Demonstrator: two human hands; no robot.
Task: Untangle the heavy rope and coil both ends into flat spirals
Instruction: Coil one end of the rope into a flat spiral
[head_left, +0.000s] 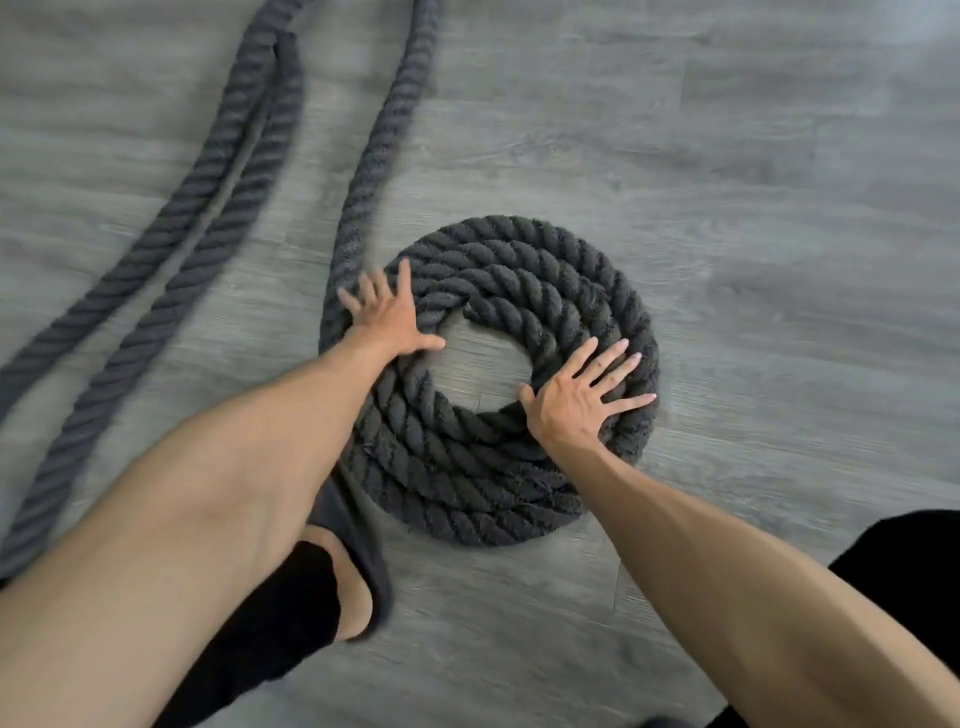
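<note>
Head view: left hand (390, 320), right hand (581, 400) flat, fingers spread, pressing coil (498, 270) against floor (753, 208), likely holding spiral flat.

Thick dark twisted rope (519, 260), one end coiled flat (open centre), loose lengths trailing far left

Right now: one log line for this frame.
rope coil: flat spiral, hollow centre | left hand: open, on its left side | right hand: open, on its right side | loose rope: uncoiled, upper left
</note>
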